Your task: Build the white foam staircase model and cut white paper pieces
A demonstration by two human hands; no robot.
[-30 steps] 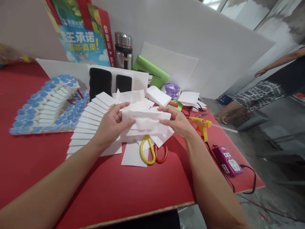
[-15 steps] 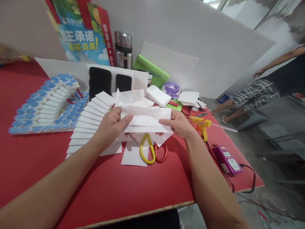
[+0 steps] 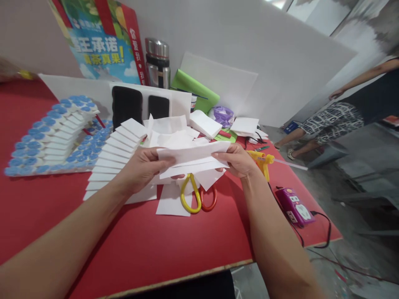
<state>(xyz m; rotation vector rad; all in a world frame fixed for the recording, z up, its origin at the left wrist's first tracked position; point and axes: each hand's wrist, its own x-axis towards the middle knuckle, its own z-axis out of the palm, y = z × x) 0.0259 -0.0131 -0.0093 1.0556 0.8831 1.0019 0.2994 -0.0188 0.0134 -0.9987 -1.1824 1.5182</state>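
Observation:
A folded strip of white paper point(image 3: 193, 157) is stretched between my two hands above the red table point(image 3: 174, 245). My left hand point(image 3: 145, 166) pinches its left end, thumb on top. The right end is gripped by my right hand point(image 3: 235, 160), thumb also on top. Below the strip lie scissors with one yellow handle point(image 3: 190, 199) and one red handle point(image 3: 209, 203); their blades are hidden. A white sheet point(image 3: 170, 201) lies under the yellow handle. Left of my left hand, white cards point(image 3: 109, 160) are fanned out in a stepped row.
A blue-and-white model point(image 3: 34, 147) stands at the left. Behind are two black phones point(image 3: 127, 106), a flask point(image 3: 158, 62) and a printed bag point(image 3: 102, 45). A yellow glue gun point(image 3: 264, 164) and purple power box point(image 3: 294, 207) are right. A person point(image 3: 339, 110) stands beyond.
The paper strip has tilted, its right end now higher than its left, and my left hand's fingers have shifted slightly on it. The whole view has moved a little.

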